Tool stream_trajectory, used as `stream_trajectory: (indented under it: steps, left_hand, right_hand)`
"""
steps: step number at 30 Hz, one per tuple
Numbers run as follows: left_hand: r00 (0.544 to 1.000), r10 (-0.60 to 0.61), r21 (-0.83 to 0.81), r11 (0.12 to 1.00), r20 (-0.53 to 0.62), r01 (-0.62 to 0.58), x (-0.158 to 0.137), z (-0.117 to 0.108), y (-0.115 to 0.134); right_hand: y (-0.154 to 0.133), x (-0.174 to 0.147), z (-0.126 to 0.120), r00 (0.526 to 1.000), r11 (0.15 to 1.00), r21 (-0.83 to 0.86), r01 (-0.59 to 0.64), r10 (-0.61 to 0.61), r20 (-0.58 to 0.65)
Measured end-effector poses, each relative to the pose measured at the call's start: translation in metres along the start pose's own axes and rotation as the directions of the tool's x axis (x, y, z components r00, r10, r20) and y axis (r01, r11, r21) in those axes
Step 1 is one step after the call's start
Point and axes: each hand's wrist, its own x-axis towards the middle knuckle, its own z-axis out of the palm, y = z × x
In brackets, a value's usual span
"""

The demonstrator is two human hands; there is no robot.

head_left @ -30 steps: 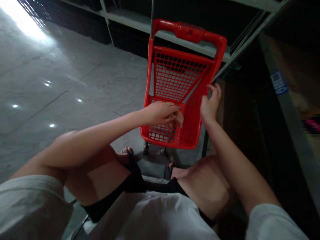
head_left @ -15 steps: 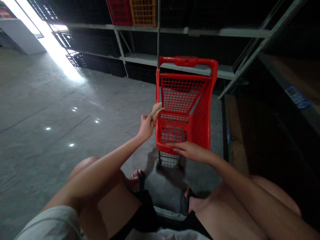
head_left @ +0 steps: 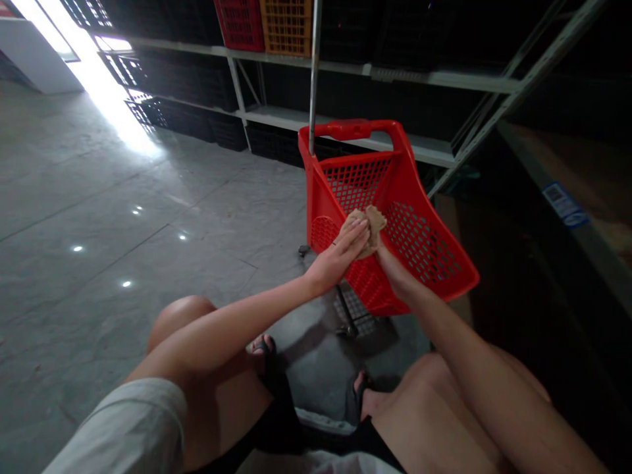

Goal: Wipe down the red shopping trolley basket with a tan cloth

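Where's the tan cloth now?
In the head view, the tan cloth is just right of centre, between the left hand and right hand, by the red cart.

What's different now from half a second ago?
The red plastic shopping cart has turned, its near end swinging right. The left hand has moved rightward with the crumpled tan cloth. The right hand has left the cart's near rim and come up beside the cloth, partly hidden. The red and orange plastic crates stayed on their shelf.
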Motion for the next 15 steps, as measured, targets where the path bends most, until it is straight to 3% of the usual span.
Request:
stream_trajectory:
  steps: [2,5,10,12,15]
  left_hand:
    - [0.999,0.043,0.053,0.998,0.007,-0.043,0.016,0.005,-0.026]
    - [0.997,0.034,0.144,0.989,0.071,-0.044,0.016,0.028,-0.057]
    - [0.958,0.065,0.174,0.978,0.279,-0.117,-0.009,0.063,-0.069]
    - [0.942,0.141,0.159,0.968,0.305,-0.196,-0.007,0.057,-0.067]
    - [0.906,0.302,0.135,0.926,0.296,-0.353,0.016,0.028,-0.061]
  right_hand:
    - [-0.007,0.0,-0.013,0.998,0.998,0.006,-0.06,0.06,-0.007]
    - [-0.018,-0.007,-0.037,0.981,0.981,-0.034,-0.191,0.192,0.03]
    - [-0.028,-0.018,-0.061,0.978,0.977,-0.048,-0.207,0.208,0.006]
    - [-0.029,-0.018,-0.07,0.976,0.975,-0.048,-0.217,0.215,-0.038]
    - [-0.028,-0.014,-0.084,0.968,0.972,-0.076,-0.222,0.21,-0.135]
